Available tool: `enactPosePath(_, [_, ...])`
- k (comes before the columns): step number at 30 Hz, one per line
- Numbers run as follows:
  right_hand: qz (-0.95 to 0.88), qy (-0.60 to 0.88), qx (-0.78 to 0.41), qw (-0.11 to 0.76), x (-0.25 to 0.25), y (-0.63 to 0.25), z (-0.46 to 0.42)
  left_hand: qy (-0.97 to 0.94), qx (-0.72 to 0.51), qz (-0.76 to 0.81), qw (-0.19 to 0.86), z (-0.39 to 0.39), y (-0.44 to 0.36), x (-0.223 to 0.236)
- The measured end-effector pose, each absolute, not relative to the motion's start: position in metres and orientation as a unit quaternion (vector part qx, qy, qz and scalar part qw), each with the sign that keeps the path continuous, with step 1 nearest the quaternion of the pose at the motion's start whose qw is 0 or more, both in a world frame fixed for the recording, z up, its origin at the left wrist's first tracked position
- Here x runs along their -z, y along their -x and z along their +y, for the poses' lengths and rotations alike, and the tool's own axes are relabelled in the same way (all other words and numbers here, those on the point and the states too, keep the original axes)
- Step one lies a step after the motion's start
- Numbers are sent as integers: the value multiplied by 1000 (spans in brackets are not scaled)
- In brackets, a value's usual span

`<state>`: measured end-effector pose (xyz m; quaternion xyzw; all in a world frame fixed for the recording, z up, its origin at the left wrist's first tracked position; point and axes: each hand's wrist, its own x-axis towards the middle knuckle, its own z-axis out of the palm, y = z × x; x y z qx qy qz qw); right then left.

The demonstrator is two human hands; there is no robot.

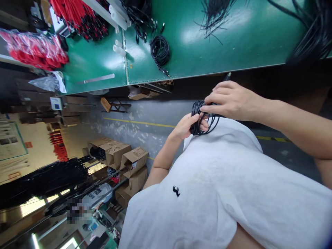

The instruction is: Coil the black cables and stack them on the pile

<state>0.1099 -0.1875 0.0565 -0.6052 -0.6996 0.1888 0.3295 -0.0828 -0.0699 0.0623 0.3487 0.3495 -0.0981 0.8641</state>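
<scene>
Just right of the frame's middle, a coil of black cable is held between two hands. The left hand cradles it from the left, its fingers curled through and around the loops, mostly closed. The right hand comes in from the right, fingers bent and nearly closed, pinching strands at the coil's upper side. A dark connector shows just above its knuckles.

The step in hand looks like gathering and evening the loops; any next move calls for a steady left grip, as slack strands on the right could slip loose.

The cable looks smooth, rubbery and springy. Across the top, the glossy green bench carries another round cable coil, hair-thin black wires and matte white cylinders. Creased cardboard boxes sit lower left of centre, beyond the soft white shirt.
</scene>
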Motion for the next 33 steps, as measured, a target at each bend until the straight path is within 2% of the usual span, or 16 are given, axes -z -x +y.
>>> enactPosePath(5, [-677,575,-283,363,-59,-107,-179,-346,132,352,859,-72,77,-69])
enactPosePath(11, [-665,571,-283,390,-62,-103,-177,-325,136,333,875,-71,73,-71])
enactPosePath(15, [-630,568,-328,415,-64,-102,-177,-313,150,331,878,-69,71,-74])
enactPosePath(22, [-657,544,-331,404,-63,-106,-176,-307,143,328,882,-69,72,-78])
enactPosePath(25, [-591,602,-267,467,-52,-110,-181,-287,103,356,883,-68,75,-80])
enactPosePath(27, [-458,667,-248,532,-39,-107,-183,-276,61,384,879,-66,80,-80])
enactPosePath(29, [-308,671,-350,576,-24,-95,-183,-273,18,395,877,-62,85,-80])
enactPosePath(31, [-189,582,-534,583,-14,-78,-178,-276,-25,400,874,-57,90,-80])
enactPosePath(33, [-81,466,-652,592,-12,-61,-169,-284,-64,413,863,-53,91,-79])
